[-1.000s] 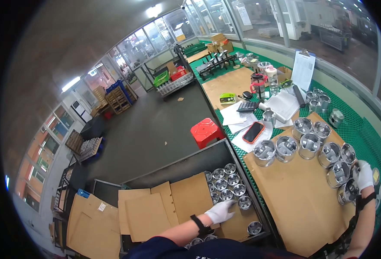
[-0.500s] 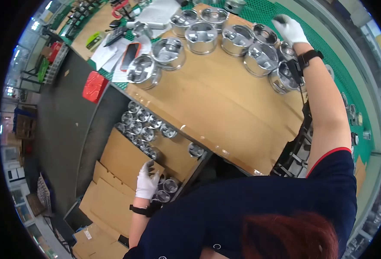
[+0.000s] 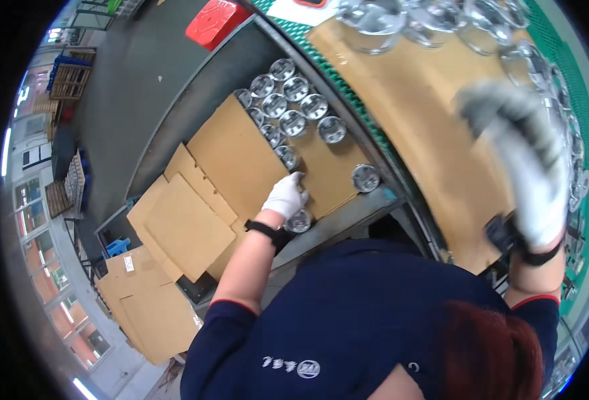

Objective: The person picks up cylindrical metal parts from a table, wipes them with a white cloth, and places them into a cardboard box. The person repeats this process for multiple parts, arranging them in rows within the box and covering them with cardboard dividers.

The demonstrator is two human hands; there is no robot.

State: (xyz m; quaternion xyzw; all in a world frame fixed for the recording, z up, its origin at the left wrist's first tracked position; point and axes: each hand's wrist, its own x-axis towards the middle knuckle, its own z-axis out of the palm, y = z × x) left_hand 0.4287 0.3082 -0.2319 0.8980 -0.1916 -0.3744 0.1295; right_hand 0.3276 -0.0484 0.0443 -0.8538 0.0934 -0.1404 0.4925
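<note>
My left hand [image 3: 285, 198], in a white glove with dark fingertips, reaches down at the edge of a cardboard sheet [image 3: 231, 143]. Its fingers are curled, and whatever lies between them is hidden. Just below it sits a metal piston [image 3: 299, 221]; another piston [image 3: 286, 157] stands beyond the fingertips. My right hand [image 3: 524, 157], gloved the same way, is over the cardboard-covered table [image 3: 414, 113] on the right. Motion smears its fingers, so I cannot tell what they do. Large shiny pistons [image 3: 372, 23] line the table's far side.
Several pistons [image 3: 293, 123] stand grouped in the lower cardboard-lined bin, with a lone piston [image 3: 365, 178] near its metal edge [image 3: 348, 210]. Flattened cardboard [image 3: 181, 227] overlaps the bin's left side. A red box [image 3: 216, 23] sits at its far corner. Green matting [image 3: 541, 20] borders the table.
My view has swung left and down toward the bin. My right hand has come back from the far pistons to above the table's near part. My left hand stays among the bin's pistons, fingers more curled.
</note>
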